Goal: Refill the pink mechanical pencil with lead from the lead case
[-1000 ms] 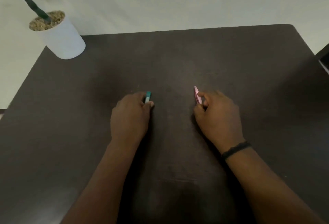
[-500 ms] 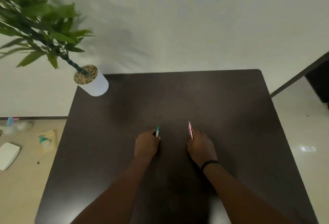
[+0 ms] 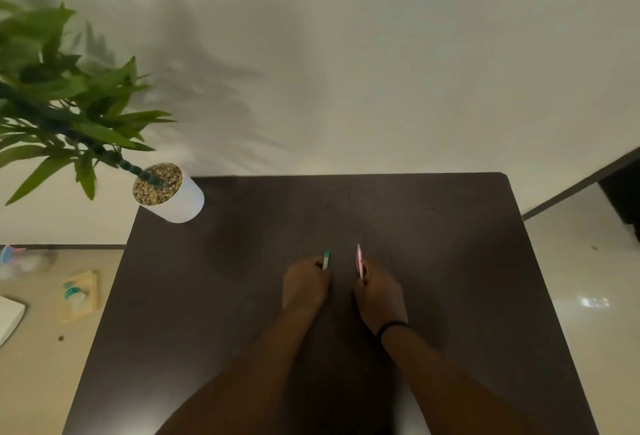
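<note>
Near the middle of the dark table (image 3: 433, 261), my left hand (image 3: 304, 284) is closed around a small lead case (image 3: 326, 259); only its teal and white end sticks out past my fingers. About a hand's width to the right, my right hand (image 3: 379, 294) grips the pink mechanical pencil (image 3: 359, 260), whose far end points away from me. Most of both objects is hidden inside my fists. The two hands rest on or just above the tabletop and do not touch each other.
A white pot (image 3: 173, 195) with pebbles and a leafy green plant (image 3: 69, 116) stands on the table's far left corner. A pale wall is behind. On the floor to the left lie a small bottle on a yellow pad (image 3: 78, 294) and other small items.
The camera has pulled back and up, so the table and hands look smaller and the plant and floor come into sight. Both hands keep their grips and have drawn slightly closer together.
</note>
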